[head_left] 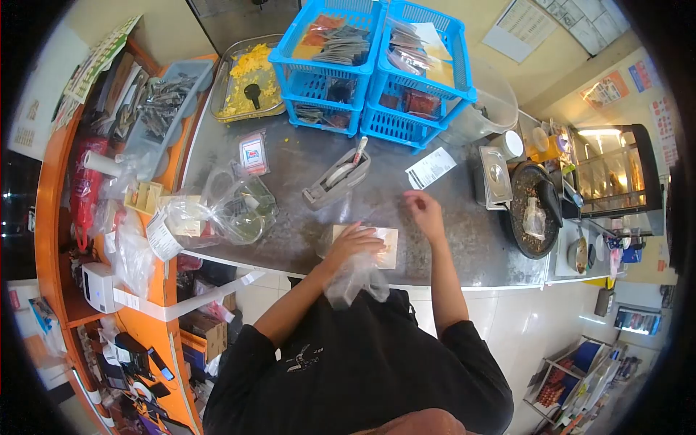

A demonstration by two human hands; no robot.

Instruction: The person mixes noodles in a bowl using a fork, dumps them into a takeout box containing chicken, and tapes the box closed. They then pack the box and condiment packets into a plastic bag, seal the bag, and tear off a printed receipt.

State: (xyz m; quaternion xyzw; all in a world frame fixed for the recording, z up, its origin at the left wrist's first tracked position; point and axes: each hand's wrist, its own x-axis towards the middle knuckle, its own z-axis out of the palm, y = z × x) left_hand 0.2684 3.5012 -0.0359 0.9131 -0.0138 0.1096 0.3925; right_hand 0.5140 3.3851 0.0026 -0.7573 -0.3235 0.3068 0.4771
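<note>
Bench (pixel 464 254): dark, smooth top with dull scuffs and a pale edge. Left hand (pixel 354 246) lies flat, fingers extended, on a thin rectangular tan packet (pixel 390 250) near the front edge; a crumpled, translucent plastic bag (pixel 354 284) hangs beside the wrist. Right hand (pixel 424 212): raised, fingers curled, near a white paper slip (pixel 431 168); cannot tell whether it pinches anything. Beyond: angular grey tape dispenser (pixel 326 191), stacked blue lattice-walled baskets (pixel 322 72), shallow metal tray (pixel 254 114) of yellow, crumbly pieces.
</note>
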